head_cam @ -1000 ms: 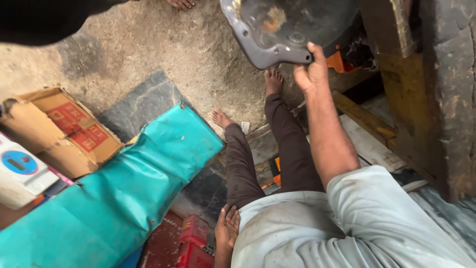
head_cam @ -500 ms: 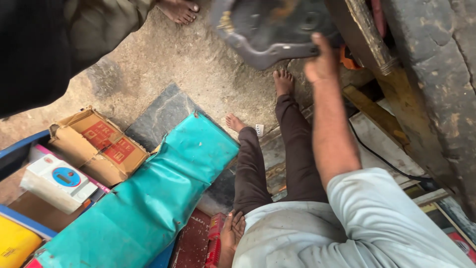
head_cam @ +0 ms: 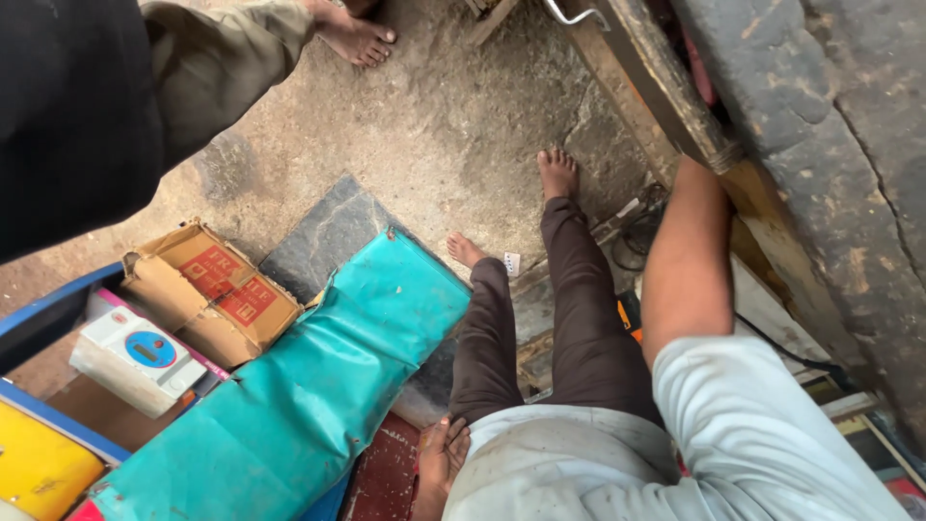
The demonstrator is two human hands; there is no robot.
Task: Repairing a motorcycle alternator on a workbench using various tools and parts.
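Note:
My right arm stretches up and away from me; its hand is hidden behind a worn wooden ledge. Whether that hand holds anything cannot be seen. My left hand rests by my hip at the bottom, fingers spread, on a dark red surface, with nothing in it. I wear a light shirt and dark brown trousers. My bare feet stand on the concrete floor. A long teal padded cushion lies just left of my legs.
A torn cardboard box and a white box with a blue disc sit at the left, by a yellow item. Another person's sleeve and bare foot are at the top. A rough stone slab fills the right.
The dark metal pan that my right hand held up has gone out of view past the top. The view has swung down and left, and my right hand is now behind the ledge.

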